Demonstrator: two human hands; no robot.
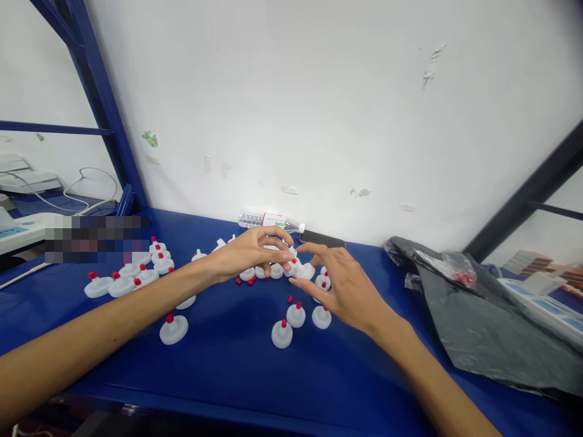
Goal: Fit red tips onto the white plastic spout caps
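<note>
My left hand is above the middle of the table, its fingers curled and their tips near a small red cap. What it pinches, if anything, I cannot make out. Facing it, my right hand bends thumb and fingers around a white translucent lid. Several similar lids stand behind and below the hands, among them a red-tipped lid and another lid. Loose red caps lie under the left hand, and one small red cap lies below the right thumb.
More red-tipped lids cluster at the left, with one lid nearer the front. A water bottle and a dark flat object lie by the wall. On the right are a grey plastic bag and a power strip.
</note>
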